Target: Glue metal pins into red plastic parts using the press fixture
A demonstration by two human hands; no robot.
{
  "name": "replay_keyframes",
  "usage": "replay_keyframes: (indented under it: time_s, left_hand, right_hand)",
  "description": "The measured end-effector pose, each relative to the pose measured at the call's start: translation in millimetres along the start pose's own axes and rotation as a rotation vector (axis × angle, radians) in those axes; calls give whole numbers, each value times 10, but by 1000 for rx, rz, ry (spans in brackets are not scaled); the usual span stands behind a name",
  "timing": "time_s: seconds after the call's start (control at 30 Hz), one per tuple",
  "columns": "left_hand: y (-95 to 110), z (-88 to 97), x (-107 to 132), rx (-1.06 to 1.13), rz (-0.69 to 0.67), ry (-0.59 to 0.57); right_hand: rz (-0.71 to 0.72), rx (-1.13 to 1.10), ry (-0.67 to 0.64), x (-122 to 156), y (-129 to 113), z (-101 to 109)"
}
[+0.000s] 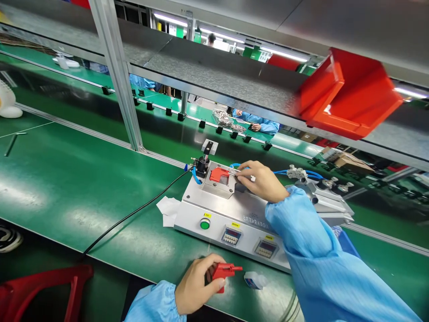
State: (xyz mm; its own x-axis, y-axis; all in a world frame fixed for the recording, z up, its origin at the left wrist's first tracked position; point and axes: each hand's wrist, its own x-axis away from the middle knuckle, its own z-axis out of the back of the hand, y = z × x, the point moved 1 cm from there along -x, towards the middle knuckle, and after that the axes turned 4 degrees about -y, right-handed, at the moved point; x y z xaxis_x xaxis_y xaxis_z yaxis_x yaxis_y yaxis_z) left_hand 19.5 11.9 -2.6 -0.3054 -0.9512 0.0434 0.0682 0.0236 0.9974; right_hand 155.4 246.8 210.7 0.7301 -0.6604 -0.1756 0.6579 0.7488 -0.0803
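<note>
My left hand [196, 284] is closed round a red plastic part [224, 271] with a narrow stem pointing right, just above the bench's front side. My right hand [260, 180] reaches over the grey machine [214, 203], thumb and fingers pinched at the right side of a metal fixture block [217, 189]. A thin, light-coloured piece seems to show at those fingertips, too small to name. In the fixture lies another red plastic part [218, 173], with fine grey lines beside it. A small white bottle [255, 280] with a blue label is right of my left hand.
A black clamp head [203, 164] stands left of the fixture. The machine's front has a green button [204, 223] and two counters. A black cable [134, 213] crosses the green bench [67, 179]. An orange-red bin [351, 98] sits overhead. Another person's blue sleeves show beyond.
</note>
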Motion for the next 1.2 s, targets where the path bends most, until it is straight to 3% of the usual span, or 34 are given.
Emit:
replay_keyframes:
  time_s: [0.13, 0.3, 0.5, 0.67, 0.77, 0.83, 0.93, 1.03, 1.1, 1.2]
  left_hand:
    - [-9, -6, 7, -12, -3, -13]
    - [-39, -9, 3, 4, -1, -17]
    - [-133, -21, -19, 127, -6, 4]
    - [-173, -27, -26, 233, -26, 20]
    - [-173, -3, -10, 282, -7, 5]
    - [-166, 29, -2, 288, 4, 24]
    - [-162, 66, -8, 237, 5, 94]
    - [-190, 37, -18, 165, 10, 137]
    - [-210, -2, -3, 133, 18, 153]
    - [-142, 19, 53, 170, 28, 101]
  right_hand:
    - [-19, 11, -51, -11, 38, 12]
    - [-10, -8, 39, -146, -108, 25]
    - [-53, 122, -146, -392, -339, -140]
    - [-51, 134, -87, -439, -371, -50]
    - [-39, 68, 198, -230, -352, 201]
    - [4, 4, 298, 32, -345, 332]
    - [18, -7, 160, 501, -333, 300]
    - [-61, 62, 53, 906, -302, 61]
    - [-104, 80, 59, 1096, -286, -88]
    - [-136, 27, 208, 1341, -314, -153]
